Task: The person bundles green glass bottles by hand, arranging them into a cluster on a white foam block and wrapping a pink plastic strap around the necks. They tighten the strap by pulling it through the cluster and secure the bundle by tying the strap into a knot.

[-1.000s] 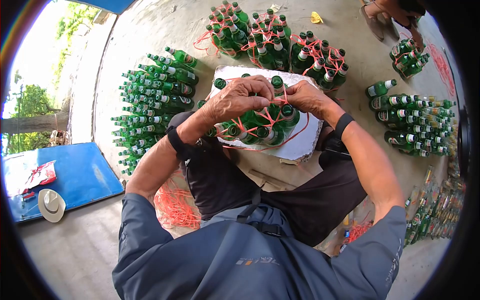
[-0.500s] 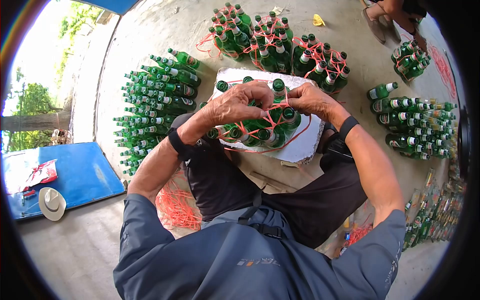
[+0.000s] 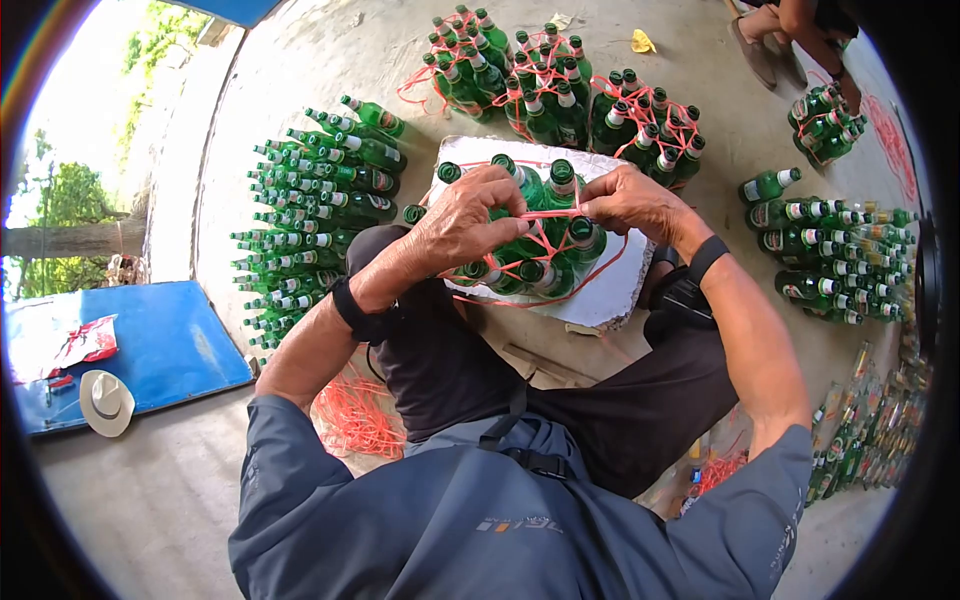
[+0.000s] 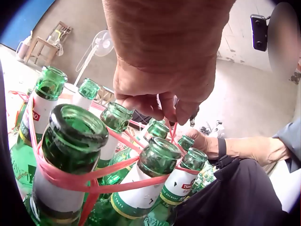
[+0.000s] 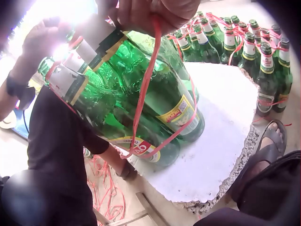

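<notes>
A bundle of green glass bottles (image 3: 562, 190) stands on a white slab (image 3: 458, 152), with pink plastic twine (image 3: 550, 213) wound round the necks. My left hand (image 3: 468, 222) pinches the twine above the bundle, its thumb and forefinger close together. From the other side my right hand (image 3: 632, 204) pinches the same twine, and a short length spans the two hands. In the left wrist view the twine (image 4: 110, 187) loops tightly round the labelled necks. A longer strand (image 5: 142, 103) hangs down the bottles' side below my right hand (image 5: 157, 14) in the right wrist view.
Tied bottle bundles (image 3: 650, 125) stand beyond the slab. Loose bottles (image 3: 335, 190) crowd the left floor, more bottles (image 3: 815, 240) the right. Loose twine (image 3: 358, 415) lies by my left leg. A hat (image 3: 106, 403) rests by a blue board (image 3: 180, 335). Another person's arm (image 3: 850, 90) reaches bottles at far right.
My hands have drawn a little apart, and the stretch of twine between them shows longer and straighter. The bundle stays on the slab.
</notes>
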Demonstrator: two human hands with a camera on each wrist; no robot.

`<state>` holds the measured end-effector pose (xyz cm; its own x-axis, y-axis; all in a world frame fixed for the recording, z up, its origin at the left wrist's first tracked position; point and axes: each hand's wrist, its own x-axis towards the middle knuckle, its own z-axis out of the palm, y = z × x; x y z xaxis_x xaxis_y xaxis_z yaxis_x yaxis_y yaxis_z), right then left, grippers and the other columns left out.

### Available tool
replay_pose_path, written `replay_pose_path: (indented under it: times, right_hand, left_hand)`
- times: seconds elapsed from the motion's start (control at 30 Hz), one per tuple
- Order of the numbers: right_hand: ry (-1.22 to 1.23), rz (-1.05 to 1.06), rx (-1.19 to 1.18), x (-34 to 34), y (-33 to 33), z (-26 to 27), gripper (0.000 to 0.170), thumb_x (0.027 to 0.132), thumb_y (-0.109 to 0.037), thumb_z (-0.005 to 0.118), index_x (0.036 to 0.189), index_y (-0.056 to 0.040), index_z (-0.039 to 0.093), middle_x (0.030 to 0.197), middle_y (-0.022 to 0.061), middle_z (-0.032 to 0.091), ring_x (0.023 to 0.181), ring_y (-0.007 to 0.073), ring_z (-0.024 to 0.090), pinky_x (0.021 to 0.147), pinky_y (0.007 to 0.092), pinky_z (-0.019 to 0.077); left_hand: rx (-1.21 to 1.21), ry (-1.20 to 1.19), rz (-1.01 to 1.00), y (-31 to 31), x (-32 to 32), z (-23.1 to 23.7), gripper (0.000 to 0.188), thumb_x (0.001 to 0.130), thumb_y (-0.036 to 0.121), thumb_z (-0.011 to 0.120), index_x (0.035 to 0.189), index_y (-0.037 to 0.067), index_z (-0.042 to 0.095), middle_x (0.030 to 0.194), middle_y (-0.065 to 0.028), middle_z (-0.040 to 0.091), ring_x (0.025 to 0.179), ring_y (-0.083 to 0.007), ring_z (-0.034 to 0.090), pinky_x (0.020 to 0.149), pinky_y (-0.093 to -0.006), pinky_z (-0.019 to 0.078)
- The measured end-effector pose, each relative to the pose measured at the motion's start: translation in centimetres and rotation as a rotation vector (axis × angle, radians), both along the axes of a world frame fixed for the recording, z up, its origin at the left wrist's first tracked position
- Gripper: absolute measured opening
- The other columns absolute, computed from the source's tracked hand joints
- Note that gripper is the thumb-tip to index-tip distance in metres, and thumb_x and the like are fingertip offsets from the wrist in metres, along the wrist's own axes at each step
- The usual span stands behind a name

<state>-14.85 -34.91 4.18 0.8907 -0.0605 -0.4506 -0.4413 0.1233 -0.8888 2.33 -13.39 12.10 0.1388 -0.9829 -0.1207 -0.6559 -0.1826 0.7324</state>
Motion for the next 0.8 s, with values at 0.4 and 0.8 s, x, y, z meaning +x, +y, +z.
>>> replay_pose_path:
  times: [0.4, 0.8]
  right_hand:
    - [-0.196, 0.018, -0.279, 0.4, 0.1, -0.1, 0.019, 0.083, -0.013, 0.072, 0.091, 0.0025, 0.079, 0.069, 0.0003, 0.067, 0.067, 0.006, 0.055, 0.066, 0.0269, 0.0476]
    - [-0.175, -0.04, -0.321, 0.4, -0.1, -0.3, 0.019, 0.081, -0.013, 0.071, 0.085, 0.0039, 0.077, 0.063, -0.0011, 0.058, 0.065, 0.0048, 0.049, 0.063, 0.0266, 0.0439]
  left_hand:
    - [0.0, -0.12, -0.079, 1.0, 2.0, 1.8, 0.01, 0.087, 0.011, 0.071, 0.09, 0.003, 0.065, 0.089, -0.0101, 0.061, 0.084, -0.0291, 0.063, 0.075, -0.0399, 0.05]
    - [-0.344, -0.439, -0.383, 0.5, 1.9, 2.1, 0.011, 0.076, 0.004, 0.072, 0.086, 0.006, 0.066, 0.096, -0.0047, 0.066, 0.09, -0.027, 0.063, 0.079, -0.0412, 0.0518]
